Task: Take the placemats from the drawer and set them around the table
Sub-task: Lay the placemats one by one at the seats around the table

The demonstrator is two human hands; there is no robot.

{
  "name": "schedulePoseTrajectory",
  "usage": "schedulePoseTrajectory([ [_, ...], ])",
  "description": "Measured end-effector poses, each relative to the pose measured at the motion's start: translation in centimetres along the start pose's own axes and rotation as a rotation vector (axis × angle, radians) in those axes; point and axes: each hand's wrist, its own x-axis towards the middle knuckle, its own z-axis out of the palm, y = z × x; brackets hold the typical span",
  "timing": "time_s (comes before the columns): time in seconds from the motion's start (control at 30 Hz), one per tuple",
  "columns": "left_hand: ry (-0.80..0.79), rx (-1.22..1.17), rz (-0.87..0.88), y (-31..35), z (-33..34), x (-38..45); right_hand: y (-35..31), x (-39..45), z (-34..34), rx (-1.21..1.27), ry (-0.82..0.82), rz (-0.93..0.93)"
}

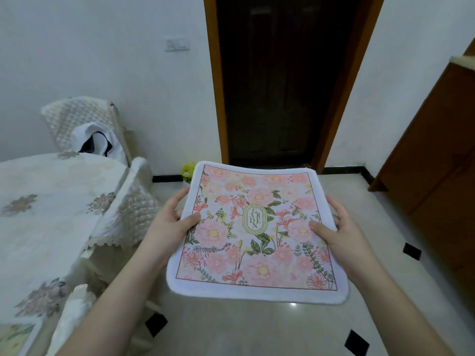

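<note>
A floral placemat [257,232] is held flat and face up in the air between the two hands, above the pale floor [257,327] and just to the right of the covered table [46,209]. Whether one mat or a small stack is carried cannot be told from the thick white rim. The left hand [169,219] is closed on the left edge, its thumb laid on the printed face and the fingers tucked beneath; the right hand [336,227] is closed on the right edge in the same way. The mat is judged to be light, soft and absorbent-looking, since its far edge curls up a little and its near corners droop; it is best gripped at the middle of two opposite sides, as here, so that it stays spread. In an oval badge at the centre the word "GARDEN" can be read, set in stacked green letters. Beyond the left hand a small yellow-green object [188,170] sits by the wall; a chair with a quilted cover [77,116] stands past the table. Ahead of both hands a dark doorway [280,80] is seen, and to the right of the right hand a wooden cabinet [437,155]. At the near left corner of the table what may be another mat [15,335] is partly visible.
</note>
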Motion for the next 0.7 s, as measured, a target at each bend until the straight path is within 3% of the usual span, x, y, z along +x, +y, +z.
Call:
schedulePoseTrajectory([
  [0.7, 0.172, -0.089, -0.009, -0.3, -12.9, 20.1, -5.1, 21.7, 17.8, -0.108, -0.183, -0.037],
])
